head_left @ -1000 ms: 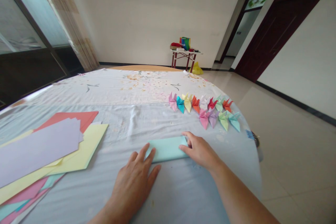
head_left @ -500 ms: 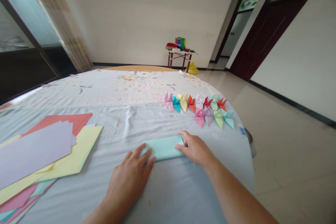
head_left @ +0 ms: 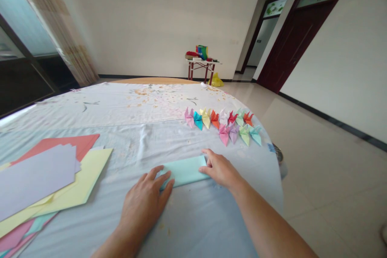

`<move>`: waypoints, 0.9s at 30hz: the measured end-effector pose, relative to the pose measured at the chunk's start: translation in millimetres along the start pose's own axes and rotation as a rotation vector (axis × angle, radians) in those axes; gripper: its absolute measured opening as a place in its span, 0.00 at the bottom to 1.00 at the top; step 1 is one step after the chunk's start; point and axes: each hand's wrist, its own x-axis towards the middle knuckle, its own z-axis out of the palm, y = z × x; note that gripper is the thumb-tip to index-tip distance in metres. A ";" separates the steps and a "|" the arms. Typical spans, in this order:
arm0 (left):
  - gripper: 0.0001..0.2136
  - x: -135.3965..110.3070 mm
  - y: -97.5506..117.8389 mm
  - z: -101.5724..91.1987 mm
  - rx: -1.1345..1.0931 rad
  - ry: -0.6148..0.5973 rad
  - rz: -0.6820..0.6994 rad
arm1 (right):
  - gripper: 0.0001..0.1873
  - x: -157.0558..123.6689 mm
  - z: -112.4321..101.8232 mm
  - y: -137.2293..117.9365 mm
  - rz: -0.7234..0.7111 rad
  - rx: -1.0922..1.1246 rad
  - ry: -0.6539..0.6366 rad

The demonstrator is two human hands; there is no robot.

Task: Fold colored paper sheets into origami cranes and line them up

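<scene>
from where i stand, with twelve o'clock straight ahead of the seated or standing person, a pale wall (head_left: 151, 24) fills the far side; a curtain (head_left: 57, 20) hangs at eleven, a dark red door (head_left: 284, 44) at one. a blue-and-white tablecloth (head_left: 208, 221), wrinkled, flower-printed farther off, covers the wide, round-edged table. at ten lies a fanned paper pile (head_left: 36, 175); between twelve and one, twelve paper cranes (head_left: 224, 134) sit in two rows. the left hand (head_left: 142, 199) rests spread, fingertips on the nine o'clock end of the mint paper strip (head_left: 184, 170), flat at twelve, close in. the right hand (head_left: 219, 169) lays its thumb on the three o'clock end; whether it pinches, i cannot tell. to work it well, i'd keep the long edges aligned, anchor one end and press evenly; soft, rumpled cloth could blur a crease.
</scene>
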 end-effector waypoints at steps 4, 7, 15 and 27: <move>0.17 0.9 1.6 -0.2 0.012 -0.002 -0.005 | 0.28 -0.7 -0.9 -1.8 0.010 -0.011 -0.017; 0.17 1.6 1.8 0.1 0.017 0.004 -0.003 | 0.26 -1.0 -2.1 -2.2 0.019 -0.037 -0.030; 0.16 0.8 0.8 2.4 0.033 0.005 0.015 | 0.23 -6.9 -9.7 -19.9 -0.202 -0.233 0.249; 0.16 1.0 0.3 4.3 0.036 0.047 0.027 | 0.37 -49.3 18.9 -47.0 -0.543 -0.391 -0.146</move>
